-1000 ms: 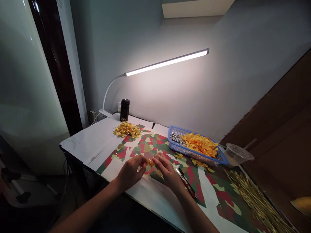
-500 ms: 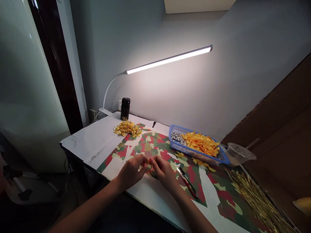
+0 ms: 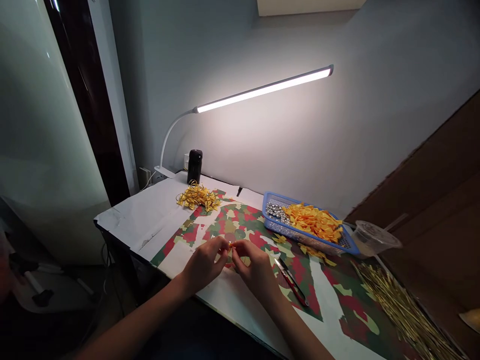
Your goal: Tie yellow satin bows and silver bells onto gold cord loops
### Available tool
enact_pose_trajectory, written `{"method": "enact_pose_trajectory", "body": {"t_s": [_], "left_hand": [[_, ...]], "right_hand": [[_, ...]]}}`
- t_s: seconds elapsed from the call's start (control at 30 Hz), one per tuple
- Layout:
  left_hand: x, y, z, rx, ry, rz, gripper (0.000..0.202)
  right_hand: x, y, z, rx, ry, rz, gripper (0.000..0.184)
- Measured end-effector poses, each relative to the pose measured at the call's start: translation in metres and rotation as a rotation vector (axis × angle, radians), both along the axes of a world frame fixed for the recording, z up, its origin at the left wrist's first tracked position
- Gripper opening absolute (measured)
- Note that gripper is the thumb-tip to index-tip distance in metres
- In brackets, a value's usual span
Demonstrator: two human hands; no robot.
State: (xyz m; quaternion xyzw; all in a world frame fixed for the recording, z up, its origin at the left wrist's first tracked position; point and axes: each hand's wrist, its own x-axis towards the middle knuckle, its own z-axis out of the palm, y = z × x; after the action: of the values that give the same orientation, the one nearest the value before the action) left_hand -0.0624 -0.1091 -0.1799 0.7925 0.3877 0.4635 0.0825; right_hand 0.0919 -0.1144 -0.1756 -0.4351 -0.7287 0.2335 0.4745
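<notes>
Over the table's front half, my left hand (image 3: pixel 205 260) and my right hand (image 3: pixel 253 264) meet fingertip to fingertip. Both pinch a small yellow ribbon piece (image 3: pixel 230 245), mostly hidden by the fingers; a thin loop seems to hang below it. To the right of my right hand lies a slim cutting tool (image 3: pixel 293 285) with red and black handles. Beyond my hands is a pile of yellow ribbon bows with thin gold ties (image 3: pixel 198 196). A blue basket (image 3: pixel 275 229) holds yellow ribbon pieces (image 3: pixel 315 221) and shiny silver beads (image 3: pixel 277 212).
A camouflage-patterned sheet (image 3: pixel 240 220) covers part of the white table (image 3: pixel 131 225). Gold tie strips (image 3: pixel 405 305) lie at the right, near a clear plastic cup (image 3: pixel 377 236). A black bottle (image 3: pixel 194 166) stands by the lit clamp lamp (image 3: pixel 262 91). Loose ribbon pieces (image 3: pixel 317 254) lie before the basket.
My right hand's fingers have shifted their pinch, with the index finger now straighter and the thumb lower. The left hand stays nearly the same. The whole view has moved slightly.
</notes>
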Motion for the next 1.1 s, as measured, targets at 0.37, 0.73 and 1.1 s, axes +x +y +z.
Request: {"method": "enact_pose_trajectory", "body": {"t_s": [0.37, 0.73, 1.1], "left_hand": [[0.0, -0.002, 0.0, -0.083, -0.002, 0.025, 0.013], [0.0, 0.002, 0.01, -0.364, 0.024, -0.059, 0.009], [0.005, 0.005, 0.009, -0.404, 0.056, -0.047, 0.009]], "right_hand": [[0.0, -0.004, 0.011, -0.118, 0.062, 0.025, 0.011], [0.002, 0.01, -0.011, -0.358, 0.232, 0.063, 0.014], [0.006, 0.017, -0.014, -0.439, 0.315, 0.088, 0.019]]}}
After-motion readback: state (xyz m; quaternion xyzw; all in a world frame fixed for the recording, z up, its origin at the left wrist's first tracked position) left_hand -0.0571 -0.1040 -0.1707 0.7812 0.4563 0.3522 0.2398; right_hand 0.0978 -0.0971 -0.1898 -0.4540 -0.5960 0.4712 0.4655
